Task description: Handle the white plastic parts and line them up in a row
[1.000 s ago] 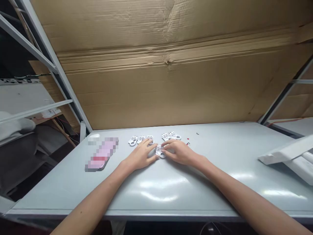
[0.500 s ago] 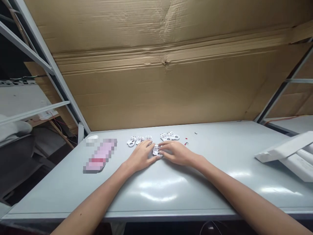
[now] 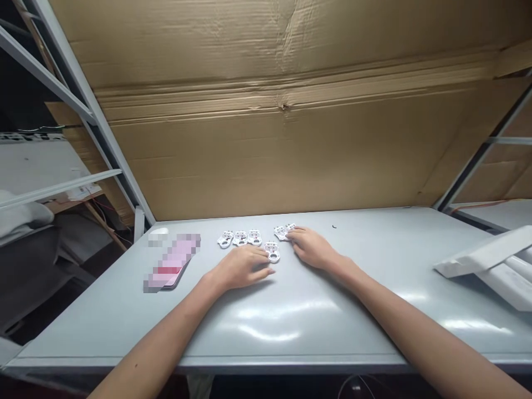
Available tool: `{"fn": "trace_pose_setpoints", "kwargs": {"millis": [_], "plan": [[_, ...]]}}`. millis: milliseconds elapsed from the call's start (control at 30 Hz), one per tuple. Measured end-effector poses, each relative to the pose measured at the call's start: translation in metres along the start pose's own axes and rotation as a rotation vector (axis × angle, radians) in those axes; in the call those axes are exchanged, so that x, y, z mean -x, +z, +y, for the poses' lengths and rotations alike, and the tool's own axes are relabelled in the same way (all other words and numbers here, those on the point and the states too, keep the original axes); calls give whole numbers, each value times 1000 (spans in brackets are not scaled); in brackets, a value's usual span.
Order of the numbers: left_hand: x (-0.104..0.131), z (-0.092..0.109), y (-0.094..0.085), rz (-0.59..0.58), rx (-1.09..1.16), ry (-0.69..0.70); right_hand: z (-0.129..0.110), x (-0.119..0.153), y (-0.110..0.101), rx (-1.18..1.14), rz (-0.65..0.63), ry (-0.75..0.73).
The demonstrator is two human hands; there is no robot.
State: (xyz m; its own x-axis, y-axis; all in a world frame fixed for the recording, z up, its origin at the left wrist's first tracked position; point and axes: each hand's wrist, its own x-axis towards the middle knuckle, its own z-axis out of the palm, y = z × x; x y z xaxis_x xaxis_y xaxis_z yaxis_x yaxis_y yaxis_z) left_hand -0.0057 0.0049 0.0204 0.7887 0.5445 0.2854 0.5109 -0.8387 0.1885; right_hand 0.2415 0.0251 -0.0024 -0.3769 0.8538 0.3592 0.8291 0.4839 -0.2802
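My left hand lies low over the table, fingers stretched and thumb apart. Its fingertips touch or nearly touch the left edge of a small white plastic piece with a round hole at its lower end. My right hand is farther back, its fingertips on one of two similar white pieces and covering most of it. The thumb is apart from the fingers, and no firm grip shows. Three more white pieces stand in a row behind my left hand.
A pink phone-like object, partly pixelated, lies at the left, with a small white item behind it. White foam-like pieces rest at the right. A tiny black bit lies at the back. Cardboard walls the table's far edge.
My right hand has left the middle white piece and moved back and right to the rear pair. My left hand stays beside the middle piece, which is now more visible.
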Motion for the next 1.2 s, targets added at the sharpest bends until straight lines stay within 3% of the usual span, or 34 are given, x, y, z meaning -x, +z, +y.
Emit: {"fn": "trace_pose_setpoints", "kwargs": {"millis": [100,367,667,867,1033,1200], "plan": [[1,2,-2,-72,22,34,-4,0,-2,58,-24,-15],[1,2,-1,-128,-18,-4,-13,2,-9,146,41,-55],[1,-3,9,-208,-132,-126,-16,3,-14,87,38,-7],[-1,-9,15,-192,-134,-161,-7,5,-29,-85,-24,-82],[-2,-9,14,-185,-125,-185,-5,8,-38,-107,-154,-92],[-2,-15,13,-66,-157,-181,-11,10,-39,-111,-219,-60]]}}
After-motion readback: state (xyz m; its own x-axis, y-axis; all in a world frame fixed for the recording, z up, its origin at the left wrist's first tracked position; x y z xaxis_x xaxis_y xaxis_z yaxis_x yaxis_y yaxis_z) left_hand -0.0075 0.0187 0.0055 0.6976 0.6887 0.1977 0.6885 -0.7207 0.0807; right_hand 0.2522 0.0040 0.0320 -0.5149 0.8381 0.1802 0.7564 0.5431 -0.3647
